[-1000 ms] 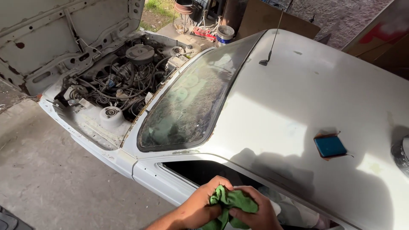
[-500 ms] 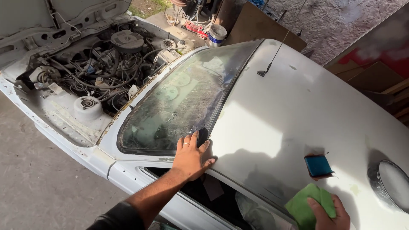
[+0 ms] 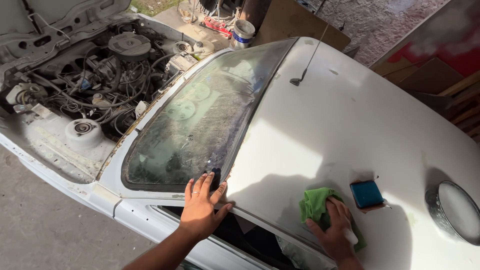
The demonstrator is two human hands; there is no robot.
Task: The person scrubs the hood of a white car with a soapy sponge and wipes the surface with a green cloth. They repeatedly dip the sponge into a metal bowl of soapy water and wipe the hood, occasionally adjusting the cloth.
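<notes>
Your right hand [image 3: 336, 231] presses a green cloth [image 3: 316, 206] flat against the white car roof [image 3: 350, 115], near the edge above the door opening. Its fingers [image 3: 340, 209] are spread over the bunched fabric, not pinching it. The cloth looks soft, light and floppy; it would likely bunch under pressure, so a flat palm or a gathered handful seems the best hold.

Your left hand [image 3: 201, 209] rests flat, fingers [image 3: 205, 183] fanned, at the corner where the windshield [image 3: 200, 120] meets the roof.

Just beside the cloth lies a small blue block [image 3: 366, 193], perhaps a sponge. Further right sits a round tin [image 3: 454, 210] of pale paste.

The roof looks smooth, hard and gently curved, so loose things may slide. Beyond the dirty windshield, the open engine bay [image 3: 105, 70] shows under a raised hood [image 3: 55, 15]. Concrete floor [image 3: 45, 235] lies below; clutter and boards stand behind.
</notes>
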